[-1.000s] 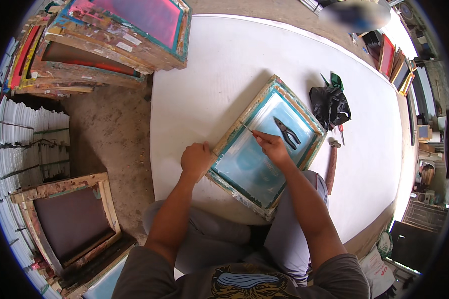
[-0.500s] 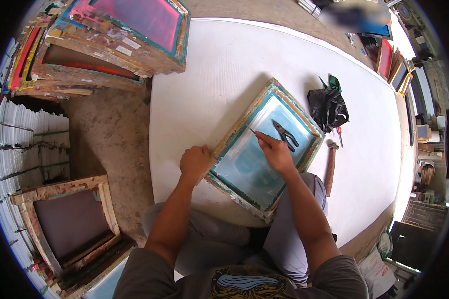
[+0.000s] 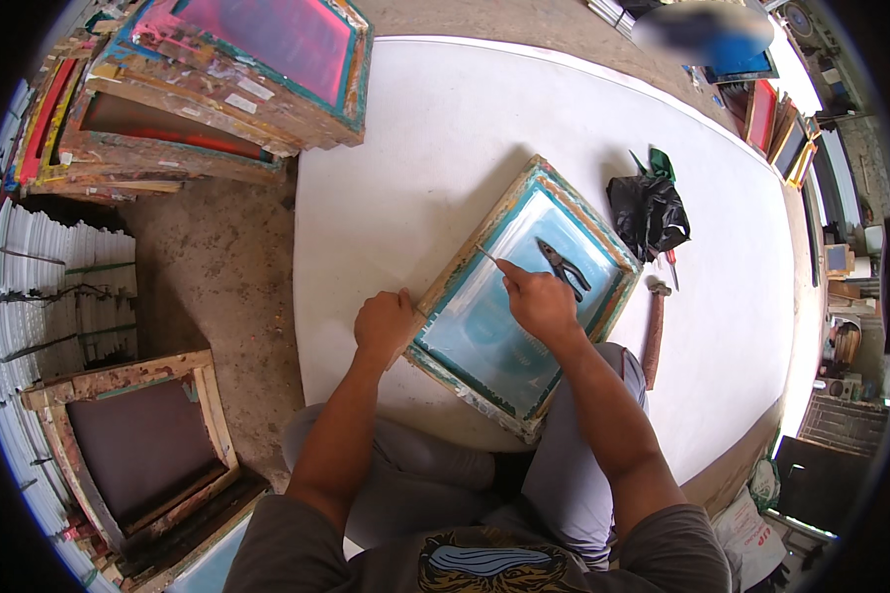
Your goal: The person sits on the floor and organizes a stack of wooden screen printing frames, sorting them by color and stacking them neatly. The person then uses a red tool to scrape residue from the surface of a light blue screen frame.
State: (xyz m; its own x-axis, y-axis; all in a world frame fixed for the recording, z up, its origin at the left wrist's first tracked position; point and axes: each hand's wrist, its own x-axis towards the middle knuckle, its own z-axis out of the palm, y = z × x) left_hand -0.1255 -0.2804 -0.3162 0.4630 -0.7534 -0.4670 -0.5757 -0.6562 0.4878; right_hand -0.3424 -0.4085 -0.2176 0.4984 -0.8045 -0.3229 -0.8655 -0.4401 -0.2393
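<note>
A wooden screen-printing frame (image 3: 442, 287) with teal edges and a pale blue mesh rests at a slant before me, its near end by my right leg. Fingers curled, my left hand (image 3: 386, 321) grips the left outer side of the frame. Over the mesh, my right hand (image 3: 542, 304) is closed round a thin pointed metal tool (image 3: 487, 254), whose tip reaches the inner left edge of the frame; its handle is hidden in my fist. Dark pliers (image 3: 564, 269) lie on the mesh just beyond the right hand.
On the white tabletop (image 3: 425, 109), right of the frame, are a hammer (image 3: 655, 331), a red-handled tool (image 3: 671, 259) and a crumpled black plastic bag (image 3: 648, 215). Stacked printing frames (image 3: 247, 104) stand far left. Another frame (image 3: 143, 445) and bundled white sheets (image 3: 59, 277) sit at left.
My right hand has shifted slightly left, bringing the tool's tip from over the mesh to the frame's inner left edge. My left hand keeps its grip; the pliers stay on the mesh.
</note>
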